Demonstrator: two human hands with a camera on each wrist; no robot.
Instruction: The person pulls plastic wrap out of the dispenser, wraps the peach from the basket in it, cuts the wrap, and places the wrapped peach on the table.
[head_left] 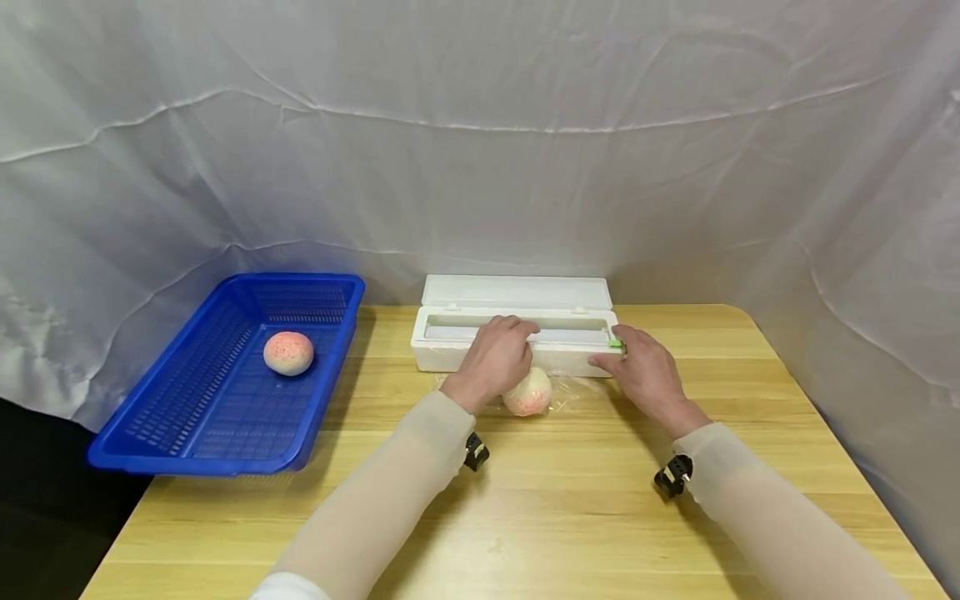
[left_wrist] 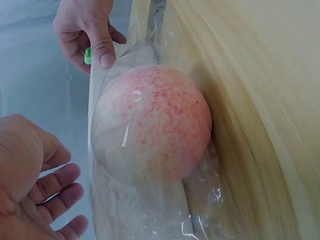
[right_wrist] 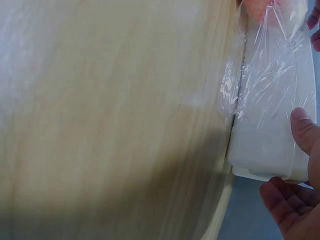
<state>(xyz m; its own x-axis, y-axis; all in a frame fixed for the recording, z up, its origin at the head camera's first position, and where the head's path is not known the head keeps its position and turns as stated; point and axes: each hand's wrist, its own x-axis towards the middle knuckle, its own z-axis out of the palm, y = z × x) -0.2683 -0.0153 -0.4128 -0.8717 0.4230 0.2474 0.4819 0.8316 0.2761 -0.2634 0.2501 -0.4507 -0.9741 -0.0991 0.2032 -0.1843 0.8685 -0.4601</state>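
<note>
1. Your left hand (head_left: 497,357) reaches over the white box (head_left: 573,360), its fingers loosely bent and holding nothing; you have it just beside the near peach (head_left: 528,395). Whether its fingertips touch the box, I cannot tell.
2. Your right hand (head_left: 643,373) grips the right end of that box, thumb against the front wall and index finger by the green slider (head_left: 616,343).
3. The near peach, pink and cream, sits at the front of the box, between your 2 hands and nearer the left. Clear film (left_wrist: 135,215) covers it and spreads in creases along the box's front.
4. The box has its lid (head_left: 517,292) tipped back, and you can see a white roll (head_left: 570,336) in its long slot.
5. To your left, the blue basket (head_left: 202,465) holds 1 more peach (head_left: 288,353), well apart from your hands.
6. Box and basket rest on the wood-grain table (head_left: 562,500), with a pale grey curtain (head_left: 525,183) behind them.
7. You wear 1 black wrist camera (head_left: 672,476) on each wrist.
</note>
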